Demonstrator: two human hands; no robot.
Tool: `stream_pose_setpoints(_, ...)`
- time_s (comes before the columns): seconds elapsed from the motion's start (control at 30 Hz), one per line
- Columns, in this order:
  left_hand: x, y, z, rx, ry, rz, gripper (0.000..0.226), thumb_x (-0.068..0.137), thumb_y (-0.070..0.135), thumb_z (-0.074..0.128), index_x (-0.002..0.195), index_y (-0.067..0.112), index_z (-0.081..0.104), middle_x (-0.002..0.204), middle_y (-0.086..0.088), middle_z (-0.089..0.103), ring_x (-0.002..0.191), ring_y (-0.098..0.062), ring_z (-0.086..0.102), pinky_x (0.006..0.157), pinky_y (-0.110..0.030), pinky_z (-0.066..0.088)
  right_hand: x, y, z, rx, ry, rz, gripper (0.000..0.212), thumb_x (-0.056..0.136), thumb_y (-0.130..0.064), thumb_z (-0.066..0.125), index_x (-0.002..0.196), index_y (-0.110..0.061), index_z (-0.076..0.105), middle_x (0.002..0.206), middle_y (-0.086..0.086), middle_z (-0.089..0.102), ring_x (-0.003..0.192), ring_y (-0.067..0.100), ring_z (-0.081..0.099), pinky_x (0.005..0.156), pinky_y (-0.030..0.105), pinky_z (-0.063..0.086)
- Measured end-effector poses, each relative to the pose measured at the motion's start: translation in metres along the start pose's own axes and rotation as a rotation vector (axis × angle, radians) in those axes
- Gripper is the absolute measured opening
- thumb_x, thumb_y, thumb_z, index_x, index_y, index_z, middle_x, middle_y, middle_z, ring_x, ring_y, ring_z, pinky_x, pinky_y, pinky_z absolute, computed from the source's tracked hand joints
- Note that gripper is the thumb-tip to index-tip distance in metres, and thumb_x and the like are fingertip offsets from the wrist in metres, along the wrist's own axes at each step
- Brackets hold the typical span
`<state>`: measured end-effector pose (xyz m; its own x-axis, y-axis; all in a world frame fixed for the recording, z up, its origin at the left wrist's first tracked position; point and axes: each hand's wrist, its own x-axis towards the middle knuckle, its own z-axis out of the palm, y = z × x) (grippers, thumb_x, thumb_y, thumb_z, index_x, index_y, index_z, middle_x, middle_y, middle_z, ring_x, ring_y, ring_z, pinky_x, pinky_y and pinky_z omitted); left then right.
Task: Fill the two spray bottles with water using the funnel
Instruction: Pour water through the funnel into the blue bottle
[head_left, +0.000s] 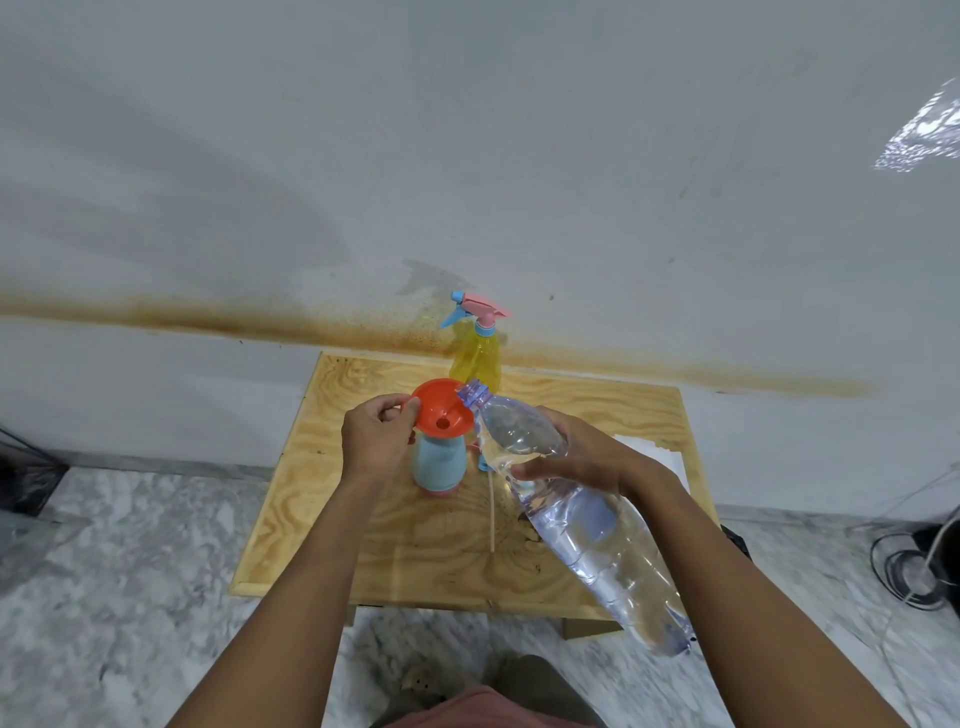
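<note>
Head view: left hand (375, 434) fingers pinch orange funnel (441, 414) rim atop blue spray bottle (439, 464); right hand (587, 457) fingers wrapped round tilted water bottle (587, 519), mouth at funnel rim.

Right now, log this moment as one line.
left hand: holds funnel on blue spray bottle | right hand: grips tilted water bottle, mouth at funnel rim | yellow spray bottle: capped

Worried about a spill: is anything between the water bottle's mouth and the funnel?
Nothing visible: the water bottle, in the right hand, has its mouth at the rim of the funnel; the left hand grips the opposite edge.
</note>
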<state>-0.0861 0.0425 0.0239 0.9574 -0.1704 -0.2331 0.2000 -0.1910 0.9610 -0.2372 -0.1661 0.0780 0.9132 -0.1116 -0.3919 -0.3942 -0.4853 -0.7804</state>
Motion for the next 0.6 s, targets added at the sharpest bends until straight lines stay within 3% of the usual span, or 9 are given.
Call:
stream_pose_setpoints(0.23,-0.0003,0.0003,0.0005,0.011,0.0,0.003,0.011,0.092,0.021,0.072,0.099,0.014,0.075,0.075,-0.01,0.069,0.067,-0.02,0.064,0.066,-0.028,0.056,-0.0026,-0.0011,-0.0019,0.003,0.003,0.014,0.082,0.061,-0.062,0.081,0.135,-0.043,0.052,0.117,-0.021,0.068,0.105,-0.002,0.065,0.092,0.028,0.051)
stream_pose_setpoints(0.43,0.0008,-0.0005,0.0004,0.012,0.009,0.011,0.005,0.091,0.022,0.074,0.086,0.025,0.074,0.073,-0.009,0.068,0.066,-0.019,0.063,0.075,-0.038,0.061,-0.0042,-0.0043,-0.0038,0.009,-0.003,0.026,0.066,0.072,-0.046,0.083,0.131,-0.043,0.054,0.109,-0.024,0.069,0.094,-0.008,0.066,0.08,0.019,0.047)
stream_pose_setpoints(0.6,-0.0003,0.0003,-0.0014,0.01,0.003,0.002,0.008,0.091,0.021,0.073,0.096,0.016,0.076,0.075,-0.011,0.068,0.066,-0.019,0.063,0.077,-0.04,0.062,-0.0037,-0.006,-0.0042,0.002,-0.004,0.03,0.066,0.068,-0.052,0.082,0.127,-0.046,0.055,0.108,-0.025,0.07,0.093,-0.007,0.066,0.081,0.021,0.048)
